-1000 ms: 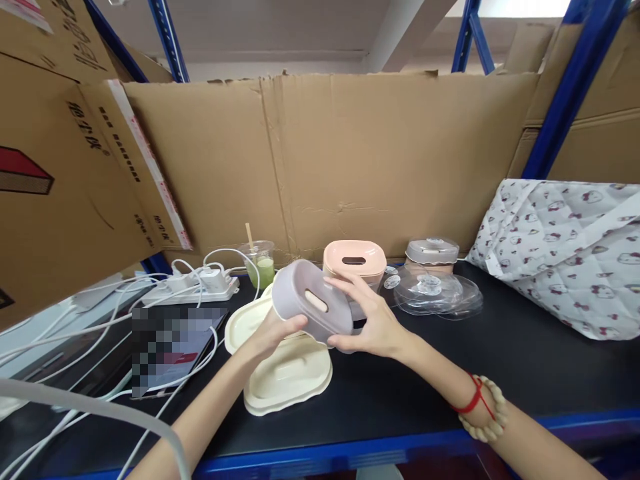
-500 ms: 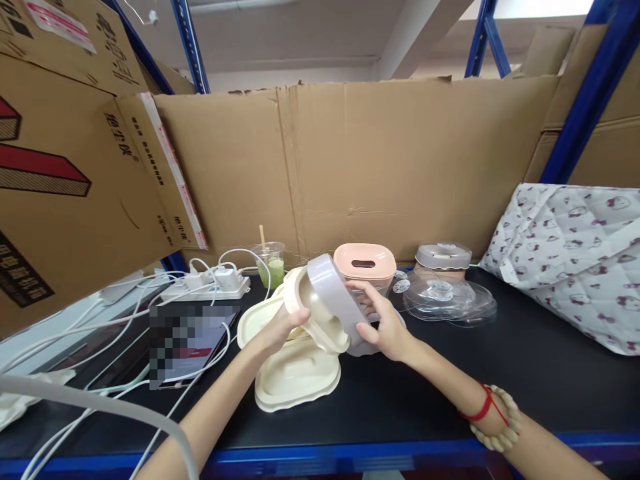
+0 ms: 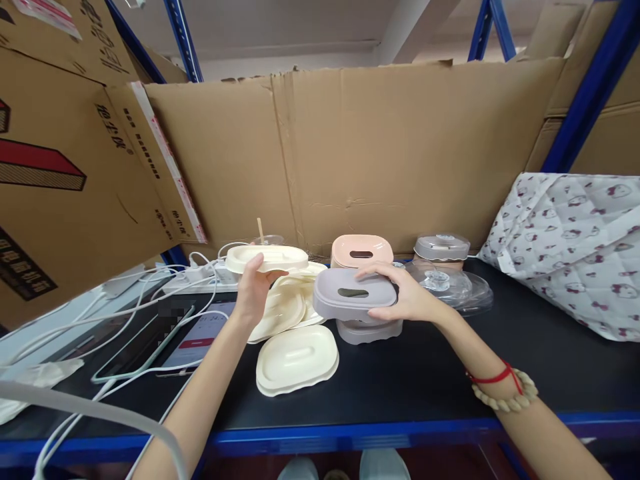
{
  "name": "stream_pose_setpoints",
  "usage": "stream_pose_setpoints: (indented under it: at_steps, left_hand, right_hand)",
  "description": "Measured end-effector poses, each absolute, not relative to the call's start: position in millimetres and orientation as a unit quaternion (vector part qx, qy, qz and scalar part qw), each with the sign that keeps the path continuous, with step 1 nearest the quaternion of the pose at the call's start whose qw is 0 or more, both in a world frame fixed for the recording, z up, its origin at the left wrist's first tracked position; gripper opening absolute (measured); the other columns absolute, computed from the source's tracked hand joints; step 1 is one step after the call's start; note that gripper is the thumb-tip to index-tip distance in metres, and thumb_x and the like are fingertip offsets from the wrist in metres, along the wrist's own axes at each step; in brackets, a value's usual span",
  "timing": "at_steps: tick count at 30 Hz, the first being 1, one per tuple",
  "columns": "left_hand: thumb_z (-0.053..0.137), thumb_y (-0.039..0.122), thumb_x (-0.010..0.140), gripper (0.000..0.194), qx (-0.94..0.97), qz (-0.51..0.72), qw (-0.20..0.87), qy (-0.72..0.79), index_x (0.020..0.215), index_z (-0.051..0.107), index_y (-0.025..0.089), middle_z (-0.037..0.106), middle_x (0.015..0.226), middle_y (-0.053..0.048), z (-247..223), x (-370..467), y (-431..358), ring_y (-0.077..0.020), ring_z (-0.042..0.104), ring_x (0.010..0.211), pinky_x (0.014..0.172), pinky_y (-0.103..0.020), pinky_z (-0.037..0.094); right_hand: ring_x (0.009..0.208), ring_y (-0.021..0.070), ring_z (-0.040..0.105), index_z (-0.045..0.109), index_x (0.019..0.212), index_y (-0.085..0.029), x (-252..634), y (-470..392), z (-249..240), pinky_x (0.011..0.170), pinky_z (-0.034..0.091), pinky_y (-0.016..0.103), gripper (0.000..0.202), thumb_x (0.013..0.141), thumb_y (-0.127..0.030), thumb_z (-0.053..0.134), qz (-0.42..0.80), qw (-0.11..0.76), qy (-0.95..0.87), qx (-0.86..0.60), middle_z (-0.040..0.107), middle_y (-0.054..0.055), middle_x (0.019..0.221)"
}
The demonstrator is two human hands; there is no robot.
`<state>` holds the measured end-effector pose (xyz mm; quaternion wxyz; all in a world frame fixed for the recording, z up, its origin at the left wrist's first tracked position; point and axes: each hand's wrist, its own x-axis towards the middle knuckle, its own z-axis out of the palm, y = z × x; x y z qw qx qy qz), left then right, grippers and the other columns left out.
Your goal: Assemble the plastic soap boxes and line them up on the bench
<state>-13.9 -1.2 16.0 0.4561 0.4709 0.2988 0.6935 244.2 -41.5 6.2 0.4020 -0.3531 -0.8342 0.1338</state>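
Note:
My left hand (image 3: 253, 292) is closed on the edge of a cream oval plastic tray (image 3: 277, 255), raised above several more cream trays (image 3: 287, 303) that lie overlapped. One cream tray (image 3: 299, 360) lies apart, nearer the front. Thumb and fingers of my right hand (image 3: 397, 291) grip the right end of a grey-purple oval box cover (image 3: 345, 307) with a slot in its top. Under it, another grey-purple piece (image 3: 370, 331) stands on the table; whether the two touch I cannot tell. Behind stands a pink slotted box (image 3: 362, 248).
Clear plastic lids (image 3: 463, 293) and a grey-topped box (image 3: 442, 247) are at the right, near a quilted bag (image 3: 575, 247). On the left lie white cables, a power strip (image 3: 200, 277) and a phone (image 3: 200, 337). A cardboard wall (image 3: 415, 153) closes the back.
The cream tray and the grey-purple cover, close together and tilted before, are now apart and nearly level. My left hand has moved left and up with the tray.

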Motion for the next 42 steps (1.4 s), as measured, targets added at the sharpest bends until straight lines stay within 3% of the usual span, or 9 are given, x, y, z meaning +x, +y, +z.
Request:
stream_pose_setpoints:
  at_steps: [4, 9, 15, 21, 26, 29, 35, 42]
  left_hand:
    - [0.066, 0.040, 0.052, 0.038, 0.470, 0.677, 0.463, 0.327, 0.082, 0.058, 0.018, 0.067, 0.079, -0.003, 12.1, -12.3, 2.2, -0.0246, 0.062, 0.091, 0.074, -0.034, 0.049]
    - [0.062, 0.030, 0.049, 0.035, 0.453, 0.676, 0.455, 0.361, 0.081, 0.058, 0.016, 0.067, 0.082, -0.004, 6.5, -11.9, 6.6, -0.0261, 0.060, 0.098, 0.083, -0.036, 0.049]
    - [0.066, 0.025, 0.053, 0.041, 0.457, 0.671, 0.441, 0.383, 0.093, 0.060, 0.018, 0.067, 0.096, -0.006, 5.3, -11.4, 5.7, -0.0244, 0.061, 0.098, 0.071, -0.030, 0.053]
    - [0.066, 0.017, 0.058, 0.049, 0.442, 0.641, 0.433, 0.453, 0.106, 0.056, 0.019, 0.064, 0.096, -0.006, 2.3, -10.6, 5.9, -0.0183, 0.064, 0.083, 0.062, -0.025, 0.052]
    - [0.065, 0.021, 0.062, 0.039, 0.469, 0.615, 0.457, 0.440, 0.100, 0.056, 0.017, 0.063, 0.098, -0.008, -1.5, -11.1, 8.6, -0.0197, 0.064, 0.085, 0.067, -0.030, 0.054]
    - [0.066, 0.020, 0.063, 0.040, 0.490, 0.594, 0.453, 0.449, 0.101, 0.054, 0.017, 0.063, 0.102, -0.010, -5.2, -12.0, 11.8, -0.0219, 0.063, 0.093, 0.078, -0.034, 0.052]
    - [0.070, 0.019, 0.060, 0.064, 0.503, 0.600, 0.377, 0.495, 0.118, 0.043, 0.018, 0.057, 0.117, -0.012, -11.6, -11.3, 19.5, -0.0246, 0.056, 0.112, 0.098, -0.038, 0.042]
    - [0.072, 0.028, 0.061, 0.061, 0.567, 0.557, 0.267, 0.545, 0.115, 0.046, 0.018, 0.054, 0.124, -0.014, -11.6, -14.3, 19.8, -0.0287, 0.049, 0.121, 0.103, -0.043, 0.035]
  right_hand:
    - [0.102, 0.0242, 0.061, 0.064, 0.099, -0.021, 243.5, -41.1, 4.7, 0.090, 0.049, 0.042, 0.039, 0.066, -0.040, 0.070, 0.146, 0.404, -0.839, -0.335, 0.067, 0.007, 0.108]
    - [0.100, 0.0240, 0.063, 0.065, 0.099, -0.020, 244.3, -39.4, 4.8, 0.089, 0.049, 0.042, 0.036, 0.075, -0.047, 0.059, 0.184, 0.412, -0.839, -0.303, 0.068, 0.008, 0.105]
    - [0.099, 0.0255, 0.063, 0.065, 0.097, -0.021, 245.0, -38.6, 4.6, 0.088, 0.049, 0.043, 0.039, 0.075, -0.052, 0.057, 0.180, 0.416, -0.838, -0.305, 0.068, 0.008, 0.105]
    - [0.098, 0.0257, 0.063, 0.065, 0.097, -0.022, 244.4, -38.3, 3.6, 0.086, 0.049, 0.042, 0.039, 0.074, -0.052, 0.058, 0.179, 0.410, -0.841, -0.303, 0.069, 0.007, 0.104]
    - [0.096, 0.0257, 0.064, 0.067, 0.095, -0.021, 244.3, -37.3, 2.3, 0.086, 0.049, 0.040, 0.038, 0.074, -0.052, 0.059, 0.179, 0.410, -0.840, -0.307, 0.070, 0.007, 0.100]
    - [0.095, 0.0259, 0.065, 0.067, 0.094, -0.021, 244.1, -36.7, 1.6, 0.085, 0.050, 0.040, 0.040, 0.074, -0.054, 0.059, 0.171, 0.421, -0.836, -0.307, 0.070, 0.007, 0.099]
    - [0.101, 0.0287, 0.063, 0.066, 0.093, -0.024, 243.5, -36.7, 4.1, 0.088, 0.048, 0.043, 0.048, 0.072, -0.065, 0.054, 0.097, 0.503, -0.799, -0.315, 0.070, 0.007, 0.100]
    - [0.109, 0.0289, 0.058, 0.064, 0.086, -0.025, 250.2, -30.0, 5.6, 0.092, 0.045, 0.048, 0.038, 0.072, -0.060, 0.059, -0.035, 0.651, -0.662, -0.371, 0.063, 0.010, 0.114]
